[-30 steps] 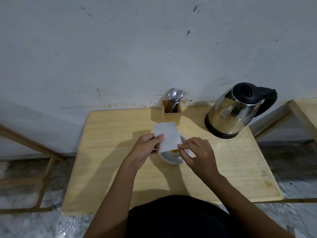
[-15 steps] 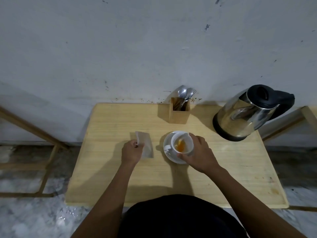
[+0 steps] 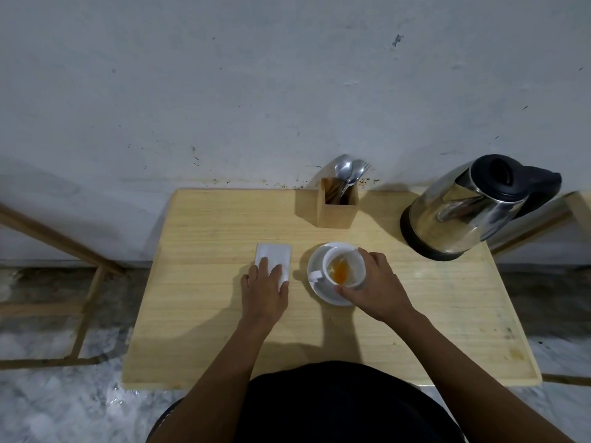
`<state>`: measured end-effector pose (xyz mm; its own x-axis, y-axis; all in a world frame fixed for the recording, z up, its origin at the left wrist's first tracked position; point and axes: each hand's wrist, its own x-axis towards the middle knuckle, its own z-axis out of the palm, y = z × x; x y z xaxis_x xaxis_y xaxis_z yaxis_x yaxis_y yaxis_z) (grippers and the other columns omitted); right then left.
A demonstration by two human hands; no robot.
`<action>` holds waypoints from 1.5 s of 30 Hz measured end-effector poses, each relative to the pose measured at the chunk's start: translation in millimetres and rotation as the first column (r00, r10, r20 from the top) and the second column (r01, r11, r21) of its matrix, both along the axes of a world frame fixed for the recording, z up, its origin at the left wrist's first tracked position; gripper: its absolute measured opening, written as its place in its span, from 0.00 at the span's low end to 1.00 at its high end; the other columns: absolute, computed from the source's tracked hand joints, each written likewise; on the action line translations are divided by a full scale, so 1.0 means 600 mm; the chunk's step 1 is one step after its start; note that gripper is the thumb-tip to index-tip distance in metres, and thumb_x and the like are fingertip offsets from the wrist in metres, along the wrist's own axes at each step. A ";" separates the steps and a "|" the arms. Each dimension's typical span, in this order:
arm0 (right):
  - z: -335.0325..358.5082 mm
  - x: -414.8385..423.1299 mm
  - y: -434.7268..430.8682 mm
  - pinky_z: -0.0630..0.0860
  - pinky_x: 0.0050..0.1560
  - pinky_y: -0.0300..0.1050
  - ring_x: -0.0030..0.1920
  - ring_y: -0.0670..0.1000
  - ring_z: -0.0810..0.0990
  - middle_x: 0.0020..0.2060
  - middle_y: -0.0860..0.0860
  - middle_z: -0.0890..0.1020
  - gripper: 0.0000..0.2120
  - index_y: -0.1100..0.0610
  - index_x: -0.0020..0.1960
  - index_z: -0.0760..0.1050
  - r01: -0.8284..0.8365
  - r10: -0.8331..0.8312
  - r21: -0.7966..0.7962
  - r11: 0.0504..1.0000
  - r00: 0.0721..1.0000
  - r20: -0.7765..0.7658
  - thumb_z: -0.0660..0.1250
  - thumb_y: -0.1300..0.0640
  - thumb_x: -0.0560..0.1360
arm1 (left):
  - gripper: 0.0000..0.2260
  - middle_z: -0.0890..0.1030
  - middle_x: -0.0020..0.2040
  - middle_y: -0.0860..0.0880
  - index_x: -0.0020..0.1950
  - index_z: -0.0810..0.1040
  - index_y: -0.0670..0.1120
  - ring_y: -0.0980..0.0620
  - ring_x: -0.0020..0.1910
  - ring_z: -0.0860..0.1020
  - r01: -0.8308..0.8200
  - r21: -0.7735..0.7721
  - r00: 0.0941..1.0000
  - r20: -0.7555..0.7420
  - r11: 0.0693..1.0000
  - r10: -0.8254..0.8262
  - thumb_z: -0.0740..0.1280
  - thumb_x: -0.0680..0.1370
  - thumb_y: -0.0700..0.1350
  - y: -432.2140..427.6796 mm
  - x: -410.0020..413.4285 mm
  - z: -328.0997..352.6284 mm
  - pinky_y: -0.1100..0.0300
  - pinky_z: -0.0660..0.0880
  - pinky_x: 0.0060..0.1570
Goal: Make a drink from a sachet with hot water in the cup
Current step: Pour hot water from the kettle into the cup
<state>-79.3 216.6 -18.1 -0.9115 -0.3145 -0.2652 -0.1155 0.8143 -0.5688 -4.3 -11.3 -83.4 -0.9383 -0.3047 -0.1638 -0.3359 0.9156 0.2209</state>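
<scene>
A white cup with orange powder in its bottom stands on a white saucer in the middle of the wooden table. My right hand grips the cup's rim from the right side. To the left of the saucer a white sachet lies flat on the table, and my left hand rests on its near end with the fingers spread flat. A steel kettle with a black lid and handle stands at the back right.
A wooden holder with spoons and a fork stands at the back against the wall. Wooden frames stand to the left and far right. The table's front edge is close to my body.
The sachet came away from above the cup, went left and now lies flat under my left hand. My right hand moved onto the cup's rim.
</scene>
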 end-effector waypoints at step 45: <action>0.184 -0.336 0.392 0.78 0.56 0.54 0.50 0.50 0.82 0.48 0.49 0.84 0.26 0.51 0.53 0.80 0.082 -0.141 -0.326 0.942 0.976 -0.163 0.62 0.30 0.72 | 0.13 0.80 0.40 0.39 0.39 0.77 0.36 0.41 0.43 0.76 -0.581 0.547 0.702 -0.038 0.602 0.711 0.59 0.78 0.42 0.223 -0.081 0.107 0.51 0.72 0.48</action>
<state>-280.9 451.6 92.5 -0.9686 -0.2485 0.0046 -0.1600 0.6094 -0.7765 -52.9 122.8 -19.4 -0.5487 -0.7919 -0.2680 -0.6769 0.2328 0.6983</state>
